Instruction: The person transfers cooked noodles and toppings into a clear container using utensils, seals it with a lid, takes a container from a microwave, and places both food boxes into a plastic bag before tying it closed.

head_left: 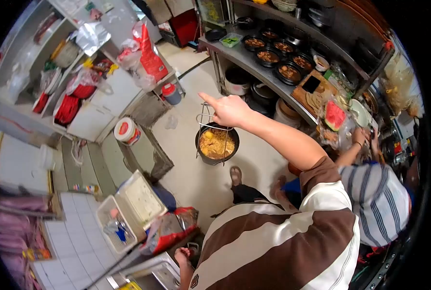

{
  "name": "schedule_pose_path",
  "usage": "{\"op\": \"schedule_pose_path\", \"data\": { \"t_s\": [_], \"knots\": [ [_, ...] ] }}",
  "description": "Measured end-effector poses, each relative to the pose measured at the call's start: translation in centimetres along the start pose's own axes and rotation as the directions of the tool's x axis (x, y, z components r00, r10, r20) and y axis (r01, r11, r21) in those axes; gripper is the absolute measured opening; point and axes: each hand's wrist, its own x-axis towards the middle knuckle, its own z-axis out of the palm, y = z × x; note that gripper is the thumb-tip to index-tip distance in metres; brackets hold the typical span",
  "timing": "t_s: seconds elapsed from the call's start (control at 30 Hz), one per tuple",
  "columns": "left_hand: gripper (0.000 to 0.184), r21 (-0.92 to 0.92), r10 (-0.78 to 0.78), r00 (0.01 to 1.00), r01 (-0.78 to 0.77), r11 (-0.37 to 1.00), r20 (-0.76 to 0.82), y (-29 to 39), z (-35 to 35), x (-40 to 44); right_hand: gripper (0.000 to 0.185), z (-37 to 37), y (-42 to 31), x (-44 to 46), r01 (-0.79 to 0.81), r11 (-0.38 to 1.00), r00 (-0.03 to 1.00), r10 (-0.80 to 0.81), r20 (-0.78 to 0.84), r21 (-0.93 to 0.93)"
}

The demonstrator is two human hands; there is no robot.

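My right hand [229, 111] stretches out in front of me, fingers closed round the top of a wire pot carrier [205, 118], with the index finger pointing out. Inside the carrier's wire frame sits a black pot [198, 140] of noodles [218, 143] in orange broth, a yellow piece on top. The pot is upright over the tiled floor; how high it hangs I cannot tell. Low on my left side, my left hand [181, 255] is beside the metal sink [164, 273]. Its fingers look curled, with nothing showing in them.
On a steel shelf [252, 63] stand several black bowls of food [267, 56]. A watermelon piece [335, 115] and a cutting board [317, 92] lie nearby. A co-worker in a striped shirt [375, 200] works close at my right. Left are a white bucket [127, 131] and a plastic crate [121, 224].
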Motion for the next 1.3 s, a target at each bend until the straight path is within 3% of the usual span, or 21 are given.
{"op": "schedule_pose_path", "data": {
  "t_s": [0.1,0.13,0.27,0.5,0.53,0.63,0.8,0.97,1.1,1.13,1.17,1.23,1.3],
  "knots": [
    [0.025,0.007,0.035,0.994,-0.036,0.999,0.1,5.7,5.9,5.1,0.077,0.9,4.8,6.8,-0.031,0.998,0.999,0.031,0.006,-0.054],
    [0.024,0.064,0.017,0.999,-0.02,0.998,0.042,7.2,8.8,5.5,0.077,1.2,7.2,9.1,-0.04,0.998,0.999,0.039,-0.011,-0.047],
    [0.023,0.263,-0.031,0.996,0.008,0.965,0.082,11.2,18.4,8.3,0.076,1.2,14.1,18.5,-0.094,0.993,0.995,0.097,0.035,-0.078],
    [0.022,0.509,-0.078,0.99,0.007,0.861,0.117,19.4,28.3,15.8,0.076,0.4,25.0,33.5,-0.201,0.97,0.974,0.182,-0.138,-0.134],
    [0.021,0.536,-0.083,0.989,0.003,0.844,0.126,20.9,29.5,17.4,0.078,-0.6,25.8,35.5,-0.286,0.934,0.958,0.283,-0.043,-0.213],
    [0.021,0.603,-0.08,0.984,-0.033,0.797,0.16,25.8,33.4,22.8,0.079,0.0,30.7,40.5,-0.364,0.909,0.93,0.34,-0.142,-0.204],
    [0.02,0.563,-0.038,0.969,-0.11,0.819,0.244,39.3,42.5,32.0,0.078,-0.8,37.1,47.9,-0.465,0.857,0.877,0.411,-0.247,-0.224],
    [0.019,0.438,0.005,0.953,-0.144,0.887,0.303,52.4,54.2,36.0,0.078,0.0,43.9,53.1,-0.55,0.809,0.831,0.505,-0.234,-0.207],
    [0.019,0.413,0.015,0.924,-0.185,0.892,0.382,56.8,62.4,36.7,0.082,2.1,49.4,56.0,-0.537,0.8,0.841,0.481,-0.248,-0.268],
    [0.018,0.439,0.02,0.904,-0.227,0.869,0.428,56.4,64.1,37.4,0.082,2.6,50.6,56.5,-0.537,0.799,0.842,0.488,-0.232,-0.271],
    [0.02,0.542,0.089,0.843,-0.418,0.729,0.53,53.6,62.7,42.3,0.083,4.4,53.2,55.7,-0.532,0.787,0.847,0.491,-0.205,-0.312],
    [0.022,0.606,0.223,0.675,-0.733,0.309,0.703,49.6,61.5,48.8,0.083,4.3,53.3,57.5,-0.53,0.809,0.848,0.5,-0.175,-0.255],
    [0.022,0.714,0.096,0.759,-0.641,0.283,0.644,51.3,64.0,46.3,0.083,3.1,55.1,58.6,-0.524,0.814,0.852,0.495,-0.173,-0.252]
  ]
}}
